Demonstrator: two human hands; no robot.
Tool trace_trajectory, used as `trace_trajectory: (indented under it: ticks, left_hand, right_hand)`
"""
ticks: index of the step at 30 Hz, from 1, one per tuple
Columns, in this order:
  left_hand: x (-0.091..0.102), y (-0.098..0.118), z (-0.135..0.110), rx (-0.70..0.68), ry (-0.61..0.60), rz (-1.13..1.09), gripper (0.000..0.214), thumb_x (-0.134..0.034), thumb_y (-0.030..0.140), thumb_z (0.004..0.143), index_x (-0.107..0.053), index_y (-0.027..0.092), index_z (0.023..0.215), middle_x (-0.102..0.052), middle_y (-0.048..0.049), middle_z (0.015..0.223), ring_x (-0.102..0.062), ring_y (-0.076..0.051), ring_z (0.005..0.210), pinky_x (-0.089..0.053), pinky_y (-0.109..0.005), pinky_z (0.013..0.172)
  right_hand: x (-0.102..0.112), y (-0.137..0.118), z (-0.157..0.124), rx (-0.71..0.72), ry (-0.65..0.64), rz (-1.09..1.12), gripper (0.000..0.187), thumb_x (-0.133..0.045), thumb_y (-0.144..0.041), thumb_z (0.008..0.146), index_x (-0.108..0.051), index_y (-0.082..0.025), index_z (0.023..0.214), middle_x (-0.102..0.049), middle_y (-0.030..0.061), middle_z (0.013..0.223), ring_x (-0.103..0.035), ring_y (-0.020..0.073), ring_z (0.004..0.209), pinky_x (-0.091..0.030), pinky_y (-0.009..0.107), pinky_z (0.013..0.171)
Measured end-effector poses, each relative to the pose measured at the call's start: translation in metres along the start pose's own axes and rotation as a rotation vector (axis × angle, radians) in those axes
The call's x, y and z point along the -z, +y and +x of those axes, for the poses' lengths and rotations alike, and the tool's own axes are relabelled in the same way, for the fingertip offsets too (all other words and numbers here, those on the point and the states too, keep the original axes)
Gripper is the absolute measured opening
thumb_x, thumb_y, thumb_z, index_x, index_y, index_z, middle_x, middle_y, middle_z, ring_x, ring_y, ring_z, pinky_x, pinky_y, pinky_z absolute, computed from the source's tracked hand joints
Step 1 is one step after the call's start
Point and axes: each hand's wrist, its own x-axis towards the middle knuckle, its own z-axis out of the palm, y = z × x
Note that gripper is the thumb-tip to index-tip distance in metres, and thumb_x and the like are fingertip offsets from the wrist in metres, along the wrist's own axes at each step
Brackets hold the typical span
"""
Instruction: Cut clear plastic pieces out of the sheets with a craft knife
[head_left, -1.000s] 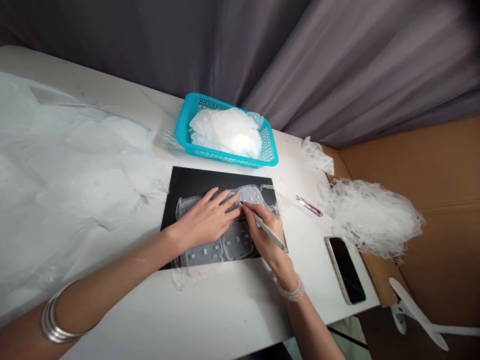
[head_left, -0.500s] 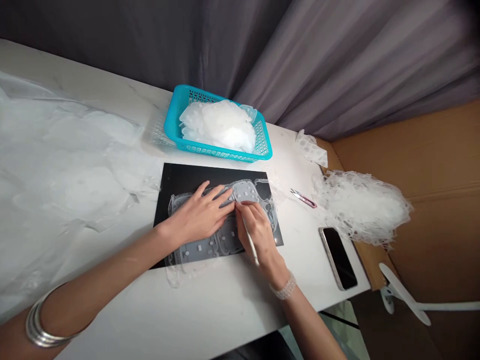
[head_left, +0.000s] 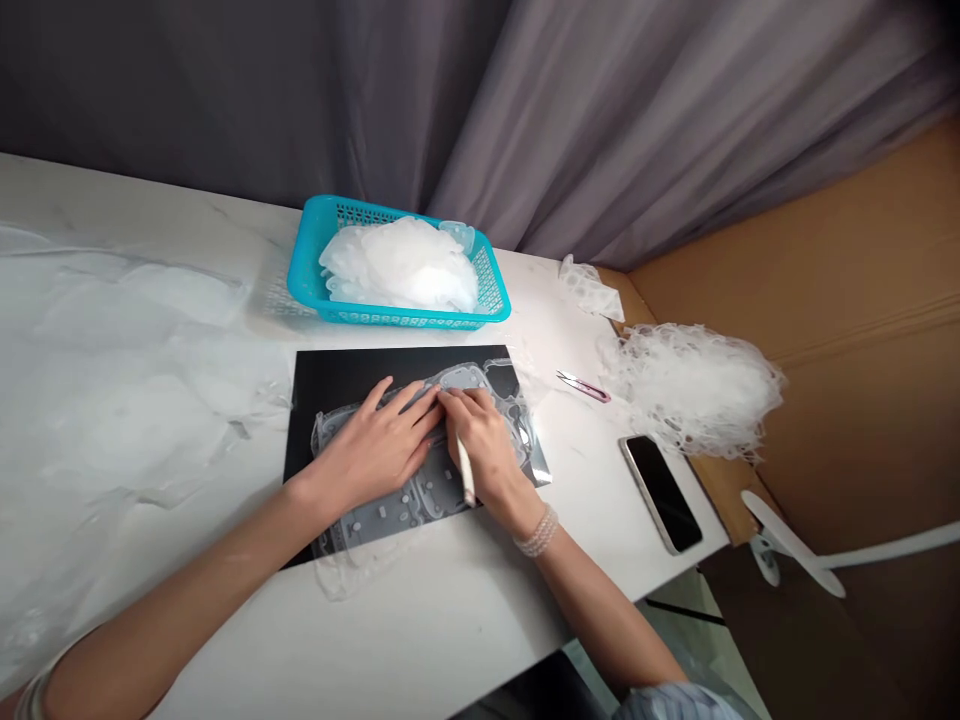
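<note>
A clear, thin moulded sheet with small raised shapes [head_left: 382, 513] lies over a black board [head_left: 309, 385], its near edge reaching past the board onto the table. My left hand [head_left: 382, 440] presses on this sheet with its fingers spread. Beside it, my right hand [head_left: 484, 445] grips a slim white pen-like tool [head_left: 465, 470], held as one holds a pen. The tool's tip is hidden by the fingers, close to my left fingertips.
Behind the board stands a blue basket [head_left: 300, 280] heaped with translucent white pieces. To the right lie thread snips [head_left: 583, 386], a phone [head_left: 664, 495] and a tangle of clear scraps [head_left: 697, 390]. Clear plastic sheets [head_left: 112, 400] cover the table's left side.
The camera view has shifted, so the basket, board and phone appear further left. My right hand keeps its grip on the tool, whose rear end now tilts slightly differently. My left hand stays spread.
</note>
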Motion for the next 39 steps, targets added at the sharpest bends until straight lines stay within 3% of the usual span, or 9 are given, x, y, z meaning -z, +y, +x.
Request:
trace_trajectory:
  ticks: [4,8,13,19,25,28,31,35,39]
  left_hand:
    - [0.000,0.001,0.000,0.018,0.009,-0.002,0.048,-0.034,0.025,0.101,-0.052,0.013,0.143,-0.051,-0.0153,0.150,-0.046,-0.034,0.137,-0.030,-0.060,0.113]
    - [0.002,0.001,0.000,0.037,0.017,-0.020,0.047,-0.034,0.025,0.101,-0.049,0.016,0.145,-0.048,-0.0131,0.153,-0.048,-0.034,0.136,-0.026,-0.065,0.113]
    - [0.002,0.002,0.002,0.034,0.040,-0.069,0.047,-0.040,0.025,0.099,-0.051,0.015,0.144,-0.051,-0.0154,0.150,-0.048,-0.035,0.135,-0.019,-0.068,0.116]
    - [0.028,0.020,0.022,0.348,0.199,-0.821,0.037,-0.051,0.035,0.094,-0.071,0.013,0.116,-0.069,-0.0148,0.126,-0.055,-0.033,0.126,-0.038,-0.053,0.112]
    - [0.030,0.029,0.046,0.767,0.056,-1.729,0.052,-0.056,0.062,0.087,-0.076,0.015,0.098,-0.077,-0.0131,0.094,-0.073,-0.026,0.083,-0.058,-0.035,0.069]
    - [0.023,0.029,0.046,0.805,0.052,-1.763,0.035,-0.077,0.043,0.076,-0.077,0.015,0.095,-0.077,-0.0110,0.092,-0.073,-0.023,0.081,-0.056,-0.028,0.068]
    - [0.020,0.030,0.045,0.784,0.085,-1.687,0.031,-0.076,0.040,0.077,-0.078,0.017,0.097,-0.078,-0.0100,0.092,-0.072,-0.021,0.080,-0.054,-0.027,0.068]
    - [0.020,0.031,0.046,0.752,0.147,-1.545,0.025,-0.078,0.038,0.075,-0.079,0.017,0.088,-0.076,-0.0068,0.076,-0.069,-0.020,0.068,-0.050,-0.025,0.061]
    - [0.023,0.035,0.046,0.753,0.248,-1.372,0.014,-0.076,0.031,0.075,-0.079,0.018,0.076,-0.074,-0.0038,0.072,-0.066,-0.019,0.066,-0.047,-0.024,0.060]
  right_hand:
    - [0.010,0.009,0.002,-0.140,0.104,0.305,0.031,-0.048,-0.014,0.095,-0.072,-0.022,0.114,-0.074,0.0090,0.108,-0.064,0.0255,0.099,-0.055,0.041,0.090]
    - [0.064,0.073,-0.014,-0.595,0.511,0.764,0.011,-0.070,-0.024,0.081,-0.076,-0.024,0.090,-0.076,0.0032,0.090,-0.069,0.0196,0.086,-0.055,0.036,0.088]
    - [0.116,0.137,-0.039,-0.727,0.651,0.874,0.011,-0.078,-0.031,0.071,-0.072,-0.027,0.079,-0.071,0.0006,0.073,-0.069,0.0187,0.071,-0.060,0.036,0.073]
    - [0.086,0.048,-0.025,-0.555,0.504,0.910,0.015,-0.075,-0.032,0.080,-0.077,-0.024,0.092,-0.077,0.0060,0.101,-0.072,0.0249,0.100,-0.056,0.045,0.098]
    - [0.091,-0.017,-0.034,-0.034,-0.058,0.662,0.030,-0.051,-0.040,0.100,-0.072,-0.032,0.120,-0.074,0.0020,0.119,-0.069,0.0227,0.113,-0.055,0.040,0.098]
    - [0.093,-0.001,-0.035,-0.205,0.044,0.604,0.052,-0.028,-0.053,0.104,-0.072,-0.028,0.117,-0.079,0.0036,0.093,-0.074,0.0218,0.092,-0.055,0.038,0.088]
    - [0.088,0.018,-0.017,-0.412,0.233,0.521,0.048,-0.035,-0.053,0.102,-0.065,-0.023,0.080,-0.068,0.0012,0.066,-0.065,0.0185,0.068,-0.050,0.033,0.073]
    - [0.075,0.023,0.013,-0.382,0.089,0.636,0.040,-0.066,-0.043,0.085,-0.037,-0.023,0.065,-0.047,-0.0050,0.061,-0.046,0.0131,0.058,-0.039,0.026,0.058]
    - [0.058,0.021,0.019,-0.357,0.094,0.831,0.037,-0.063,-0.033,0.082,-0.030,-0.024,0.067,-0.041,-0.0061,0.062,-0.047,0.0128,0.060,-0.039,0.025,0.060]
